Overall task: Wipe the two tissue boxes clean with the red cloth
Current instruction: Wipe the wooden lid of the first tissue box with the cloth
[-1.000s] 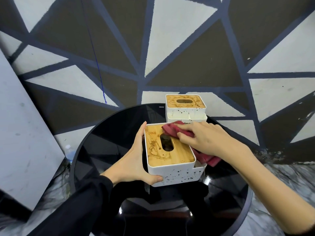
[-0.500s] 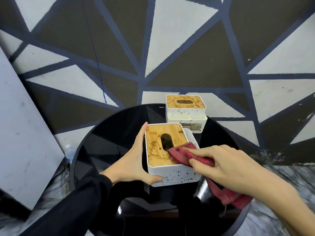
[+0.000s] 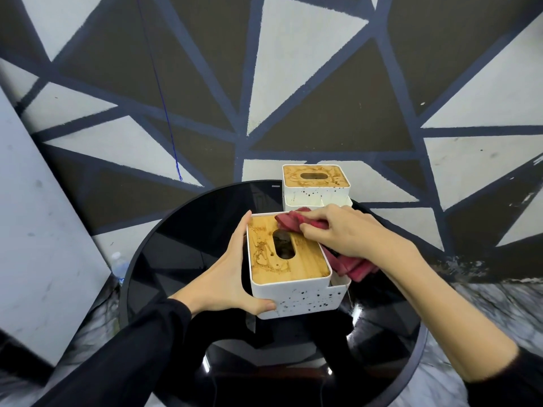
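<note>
The near tissue box (image 3: pixel 289 259) sits at the centre of the round black bench (image 3: pixel 164 259), its bamboo lid up and its oval slot running from about 11 to 5 o'clock. The left hand (image 3: pixel 226 277) braces it from 9 o'clock, its grip wrapped on the box, fingers up the far-left corner and thumb pressed against the white front wall. The right hand (image 3: pixel 343 233) comes in from 3 o'clock, its grip closed on the bunched red cloth (image 3: pixel 289 221), which presses on the lid's far right corner at about 1 o'clock; the rest of the cloth trails off the box's right side toward 3 o'clock.

Brown stains show on the lid to the left of and below the slot, and dark specks dot the white front wall, though whether those are dirt or pattern I cannot tell. So this box looks only partly wiped, by my judgement. The far tissue box (image 3: pixel 316 185) stands at 12 o'clock near the bench's far edge, apart from both hands, its lid marked with similar brown stains, so it likely remains to be done. That puts the task somewhere short of halfway
</note>
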`<state>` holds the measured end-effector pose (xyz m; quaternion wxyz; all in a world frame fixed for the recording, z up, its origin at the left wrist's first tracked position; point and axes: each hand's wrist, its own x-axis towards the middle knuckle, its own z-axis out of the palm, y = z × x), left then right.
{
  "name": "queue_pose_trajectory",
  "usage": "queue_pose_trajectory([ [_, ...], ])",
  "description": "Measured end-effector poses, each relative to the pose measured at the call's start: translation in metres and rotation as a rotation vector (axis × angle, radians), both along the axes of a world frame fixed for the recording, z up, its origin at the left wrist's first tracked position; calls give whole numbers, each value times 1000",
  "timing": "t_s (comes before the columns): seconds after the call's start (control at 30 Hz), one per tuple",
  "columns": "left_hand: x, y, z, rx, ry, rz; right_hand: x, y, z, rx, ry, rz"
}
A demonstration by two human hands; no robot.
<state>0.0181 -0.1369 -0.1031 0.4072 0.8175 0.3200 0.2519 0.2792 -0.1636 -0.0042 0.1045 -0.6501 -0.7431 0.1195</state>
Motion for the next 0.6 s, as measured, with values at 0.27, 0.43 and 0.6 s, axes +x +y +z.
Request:
queue_pose_trajectory([
  [0.27, 0, 0, -2, -31, -1, 7, 7, -35, 7, -53, -46, 70],
  [0.43, -1, 0, -2, -29, -4, -11, 9, -86, 10, -103, -13, 38],
  [0.6, -2, 1, -1, -51, 17, -23, 7, -92, 2, -61, 21, 27],
])
